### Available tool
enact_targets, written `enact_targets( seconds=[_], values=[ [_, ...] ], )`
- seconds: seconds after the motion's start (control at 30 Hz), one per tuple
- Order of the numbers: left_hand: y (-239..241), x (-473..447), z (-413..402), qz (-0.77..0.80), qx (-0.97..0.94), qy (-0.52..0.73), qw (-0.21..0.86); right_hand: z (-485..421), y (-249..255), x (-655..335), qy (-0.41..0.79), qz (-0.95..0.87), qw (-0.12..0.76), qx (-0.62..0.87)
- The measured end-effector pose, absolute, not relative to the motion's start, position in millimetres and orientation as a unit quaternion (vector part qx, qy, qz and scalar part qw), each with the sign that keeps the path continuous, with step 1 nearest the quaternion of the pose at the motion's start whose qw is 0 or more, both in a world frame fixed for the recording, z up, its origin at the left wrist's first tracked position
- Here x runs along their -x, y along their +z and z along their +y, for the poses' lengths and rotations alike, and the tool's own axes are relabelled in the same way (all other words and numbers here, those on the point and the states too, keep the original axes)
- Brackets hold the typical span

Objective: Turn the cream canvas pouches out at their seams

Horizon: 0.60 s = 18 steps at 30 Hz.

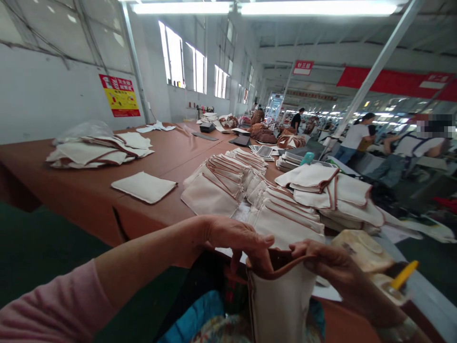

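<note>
My left hand (240,240) and my right hand (326,267) both pinch the brown-trimmed top edge of a cream fabric pouch (280,300), held upright in front of me above my lap. My fingers are closed on its rim from either side. Rows of similar cream pieces with brown edging (221,183) lie overlapped on the brown table (89,197) just beyond my hands. Another heap of them (335,193) sits to the right.
A single cream piece (144,186) and a pile of pieces (100,151) lie at the table's left. A yellow-handled tool (402,276) rests at the right. Several people (357,136) work in the background. Green floor lies left of the table.
</note>
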<state>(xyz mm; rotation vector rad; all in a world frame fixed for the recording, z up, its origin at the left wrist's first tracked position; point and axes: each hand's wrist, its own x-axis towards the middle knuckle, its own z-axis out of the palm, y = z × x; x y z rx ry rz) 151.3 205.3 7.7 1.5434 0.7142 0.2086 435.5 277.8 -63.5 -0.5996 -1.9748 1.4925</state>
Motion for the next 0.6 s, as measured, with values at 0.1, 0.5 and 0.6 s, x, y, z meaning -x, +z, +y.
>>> enact_targets(
  seconds=[0.1,0.5,0.6],
  values=[
    [0,-149,205,0.316,-0.627,0.116,0.703,286,-68,-441,0.582,-0.703,0.334,0.233],
    [-13,-174,181,0.289,-0.488,0.246,0.786,300,-91,-449,0.645,-0.629,0.359,0.245],
    [-8,-182,177,0.321,-0.524,0.251,0.748,293,-79,-452,0.530,-0.749,0.305,0.256]
  ],
)
